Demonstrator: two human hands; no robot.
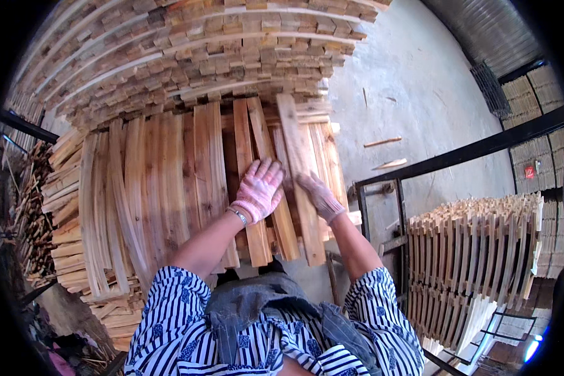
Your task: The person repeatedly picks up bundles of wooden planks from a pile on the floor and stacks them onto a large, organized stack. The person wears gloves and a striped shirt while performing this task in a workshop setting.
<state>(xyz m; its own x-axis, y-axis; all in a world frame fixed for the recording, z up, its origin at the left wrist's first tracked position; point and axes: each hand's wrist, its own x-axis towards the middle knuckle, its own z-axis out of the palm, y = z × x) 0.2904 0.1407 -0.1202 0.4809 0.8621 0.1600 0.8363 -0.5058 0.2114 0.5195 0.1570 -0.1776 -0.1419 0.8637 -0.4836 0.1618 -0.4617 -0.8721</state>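
While our left hand, in a pinkish glove, lies flat with fingers extended across a reddish slat and a leaning slat, our right hand touches the right edge of a paler slat; we cannot tell whether its fingers close around it. All three lie lengthwise before us, toward the right end of a stack of boards. Beyond it we see a larger timber pile, and to our right a dark metal frame near a stack of pale strips.
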